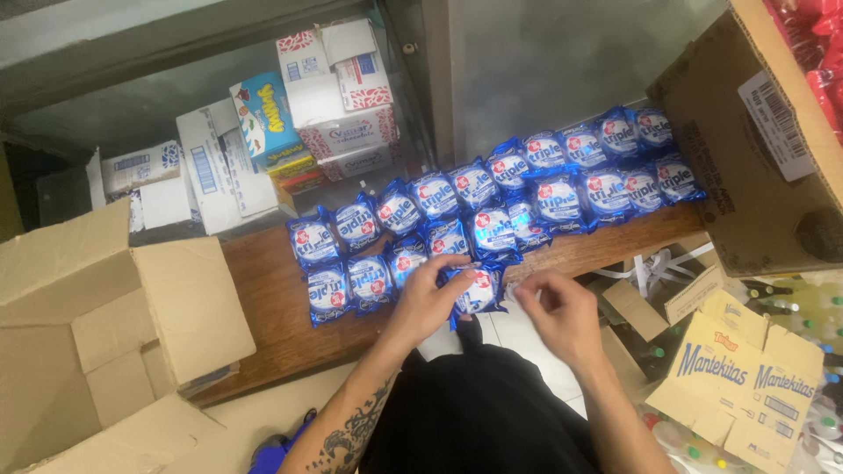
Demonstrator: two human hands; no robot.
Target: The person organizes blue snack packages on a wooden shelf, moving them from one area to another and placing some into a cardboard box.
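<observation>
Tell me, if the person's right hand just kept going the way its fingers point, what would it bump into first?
The right hand points up-left, so it would likely first meet the blue snack packet held by the left hand. Depth is hard to judge, but they look level.

Blue snack packets (492, 206), two overlapping rows along a wooden table (272, 307); left hand (428, 298) gripping one blue packet (479, 294) at the near edge; right hand (562, 316) just beside it, fingers pinched; open cardboard boxes (105, 333) at both ends.
</observation>
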